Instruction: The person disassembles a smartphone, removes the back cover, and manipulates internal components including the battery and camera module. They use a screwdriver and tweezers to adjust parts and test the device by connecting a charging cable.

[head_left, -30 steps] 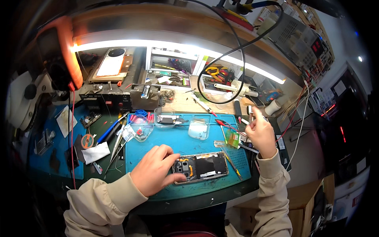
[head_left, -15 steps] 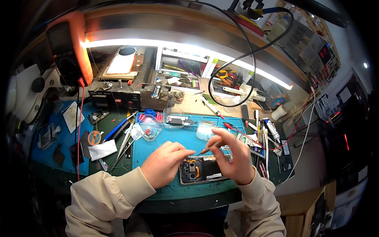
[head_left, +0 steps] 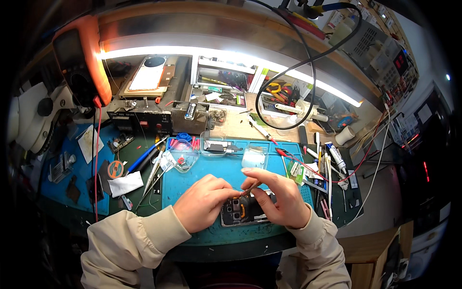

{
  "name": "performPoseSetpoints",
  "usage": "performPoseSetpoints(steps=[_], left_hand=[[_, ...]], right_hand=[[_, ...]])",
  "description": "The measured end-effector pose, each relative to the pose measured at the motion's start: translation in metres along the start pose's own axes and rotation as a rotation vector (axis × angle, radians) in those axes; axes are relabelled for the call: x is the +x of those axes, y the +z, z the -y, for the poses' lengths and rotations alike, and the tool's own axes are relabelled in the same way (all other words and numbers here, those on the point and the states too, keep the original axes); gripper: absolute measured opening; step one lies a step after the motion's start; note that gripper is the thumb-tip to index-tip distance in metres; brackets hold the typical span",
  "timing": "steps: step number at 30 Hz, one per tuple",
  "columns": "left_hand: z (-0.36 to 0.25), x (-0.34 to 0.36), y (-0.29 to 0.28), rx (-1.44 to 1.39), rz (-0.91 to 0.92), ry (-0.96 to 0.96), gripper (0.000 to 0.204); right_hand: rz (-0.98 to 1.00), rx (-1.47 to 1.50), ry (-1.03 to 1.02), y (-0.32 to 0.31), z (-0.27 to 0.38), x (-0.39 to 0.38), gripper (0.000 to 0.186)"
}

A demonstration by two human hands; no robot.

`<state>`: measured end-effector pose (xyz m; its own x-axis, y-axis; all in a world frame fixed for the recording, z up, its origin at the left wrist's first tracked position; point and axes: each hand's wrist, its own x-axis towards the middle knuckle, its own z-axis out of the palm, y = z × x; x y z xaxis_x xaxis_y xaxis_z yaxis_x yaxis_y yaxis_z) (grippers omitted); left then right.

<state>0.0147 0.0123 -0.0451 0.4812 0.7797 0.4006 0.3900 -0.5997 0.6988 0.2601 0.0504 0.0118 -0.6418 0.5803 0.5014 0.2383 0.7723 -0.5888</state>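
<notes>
An opened smartphone (head_left: 235, 217) lies on the blue work mat (head_left: 211, 169), its camera block and an orange ribbon showing. Much of its right side is hidden beneath my right hand (head_left: 280, 198). Thumb and fingers of that hand pinch a thin brownish strip (head_left: 250, 189), too small to name surely. My left hand (head_left: 199, 201) is closed, with thumb and forefinger pinched together at the strip's reddish end. What those fingertips hold is too small to make out. Both hands hover just over the phone's upper edge.
Beyond the hands stand clear plastic boxes (head_left: 184, 160) with small parts. Tweezers (head_left: 153, 172) and a blue-handled tool (head_left: 140, 161) lie left; tubes and pens (head_left: 332, 161) crowd the right. A black cable (head_left: 314, 72) loops overhead, and an orange multimeter (head_left: 91, 62) hangs at the upper left.
My right hand has come lower and left, bringing the brownish strip to my left fingertips. The left hand has barely moved. The view has shifted slightly.
</notes>
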Motion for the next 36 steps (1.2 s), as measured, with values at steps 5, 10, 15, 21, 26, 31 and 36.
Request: performPoseSetpoints(steps=[5,10,15,21,26,31,36], left_hand=[[-0.006,0.007,-0.002,-0.095,-0.102,-0.049,0.047],[-0.023,0.023,0.003,-0.529,-0.079,-0.158,0.07],[-0.023,0.033,0.001,-0.164,-0.004,-0.262,0.072],[-0.011,0.038,0.0,-0.365,-0.053,-0.08,0.062],[-0.017,0.039,-0.006,-0.09,0.064,-0.262,0.047],[-0.011,0.038,-0.002,-0.283,-0.016,-0.069,0.072],[-0.022,0.04,-0.007,-0.118,0.065,-0.201,0.066]], right_hand=[[0.005,-0.121,0.05,-0.005,0.014,0.005,0.055],[-0.038,0.163,0.152,0.003,0.019,0.008,0.05],[-0.072,-0.161,-0.055,0.005,0.012,0.008,0.057],[-0.059,0.132,0.112,0.001,0.013,0.007,0.06],[-0.095,-0.051,0.042,0.008,0.012,0.009,0.06],[-0.089,0.171,0.121,0.007,0.016,0.006,0.061],[-0.076,-0.008,0.082,0.01,0.012,0.007,0.06]])
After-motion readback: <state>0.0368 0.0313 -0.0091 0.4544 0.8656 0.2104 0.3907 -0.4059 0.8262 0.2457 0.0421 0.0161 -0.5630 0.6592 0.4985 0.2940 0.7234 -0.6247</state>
